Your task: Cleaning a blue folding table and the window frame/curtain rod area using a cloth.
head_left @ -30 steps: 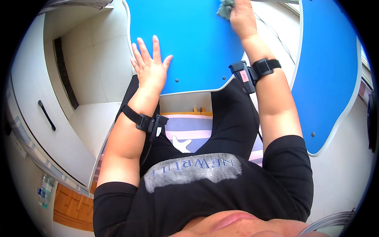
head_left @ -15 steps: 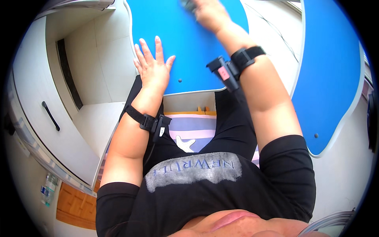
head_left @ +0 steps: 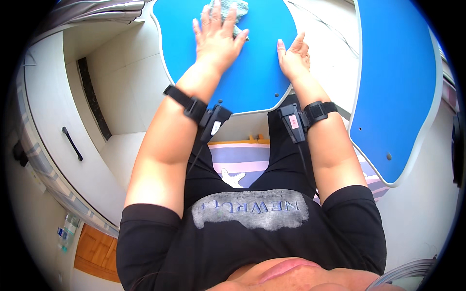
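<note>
A grey-green cloth (head_left: 238, 10) lies on the far part of the blue tabletop (head_left: 252, 72). My left hand (head_left: 217, 46) rests flat over it with the fingers spread, covering part of the cloth. At the tabletop's right edge is my right hand (head_left: 294, 59). Its thumb lies on the blue surface, while the other fingers bend over the pale rim, closed around the edge. Each forearm wears a black strap with a small dark device, one on the left (head_left: 211, 119) and one on the right (head_left: 294, 121).
A second blue board (head_left: 398, 87) with a pale rim stands at the right. On the left is a white cabinet (head_left: 63, 111) with a black handle (head_left: 72, 144). A plastic bottle (head_left: 68, 230) stands at lower left. Striped fabric (head_left: 238, 157) shows between my knees.
The cloth was under my right hand and is now under my left, which moved away from me. My right hand came back to the right edge. The tabletop and the second board shifted slightly left in view.
</note>
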Motion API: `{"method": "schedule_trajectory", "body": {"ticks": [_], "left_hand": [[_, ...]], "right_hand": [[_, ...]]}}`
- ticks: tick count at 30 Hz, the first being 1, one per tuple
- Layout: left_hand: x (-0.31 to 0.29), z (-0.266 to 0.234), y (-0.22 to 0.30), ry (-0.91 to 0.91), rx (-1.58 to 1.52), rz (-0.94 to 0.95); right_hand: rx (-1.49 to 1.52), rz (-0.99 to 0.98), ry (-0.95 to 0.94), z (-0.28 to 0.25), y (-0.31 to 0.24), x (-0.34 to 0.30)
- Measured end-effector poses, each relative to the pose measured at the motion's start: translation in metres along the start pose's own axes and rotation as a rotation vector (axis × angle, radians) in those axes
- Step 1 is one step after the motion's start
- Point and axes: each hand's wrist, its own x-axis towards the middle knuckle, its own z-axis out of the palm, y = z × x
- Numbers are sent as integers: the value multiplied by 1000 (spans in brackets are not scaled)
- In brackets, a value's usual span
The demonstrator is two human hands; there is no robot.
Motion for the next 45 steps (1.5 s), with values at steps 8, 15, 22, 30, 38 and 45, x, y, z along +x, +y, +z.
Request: {"method": "schedule_trajectory", "body": {"ticks": [8, 15, 22, 30, 38, 45], "left_hand": [[1, 7, -37, -175, 105, -29], [-20, -3, -102, 60, 282, -168], [21, 28, -96, 209, 134, -325], [50, 42, -35, 131, -22, -115], [64, 40, -36, 93, 49, -106], [59, 42, 16, -56, -136, 194]], "right_hand": [[75, -14, -80, -8, 3, -3], [103, -11, -92, -9, 1, -1], [108, -12, -121, -11, -6, -2], [112, -8, -133, -16, -5, -4], [132, -26, -134, -14, -9, -5], [116, -17, -112, -14, -2, -4]]}}
